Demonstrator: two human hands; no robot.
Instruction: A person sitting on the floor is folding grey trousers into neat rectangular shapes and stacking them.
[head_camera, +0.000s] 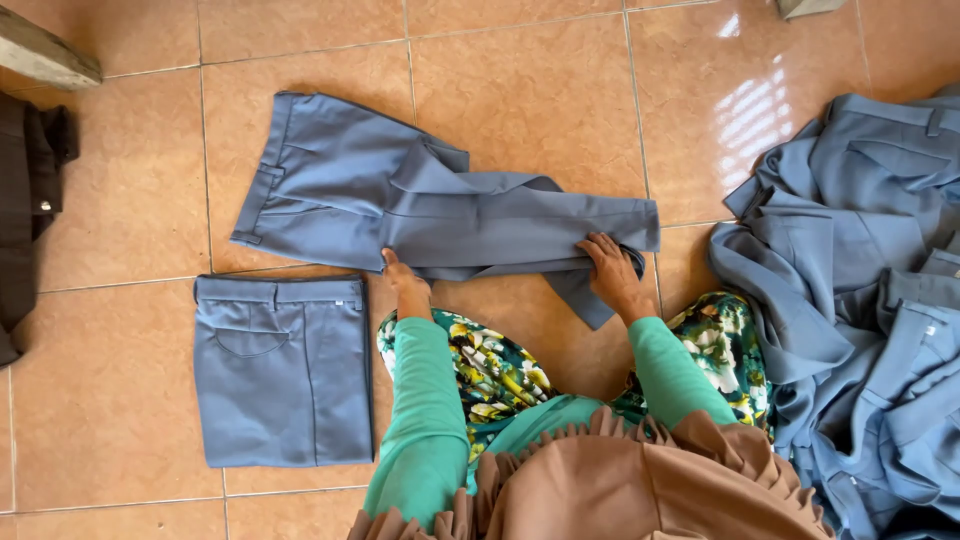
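A pair of grey-blue trousers (420, 205) lies flat on the tiled floor, waistband to the left, legs stretched to the right. My left hand (402, 281) presses on the lower edge near the seat, fingers together. My right hand (612, 275) rests palm down on the leg ends, fingers spread over the cloth near the hems. One leg end pokes out below, under my right hand. Both arms wear green sleeves.
A folded pair of the same trousers (282, 370) lies at my left. A heap of unfolded grey-blue trousers (865, 290) fills the right side. Dark clothing (25, 200) lies at the far left edge, with a wooden plank (45, 55) above it.
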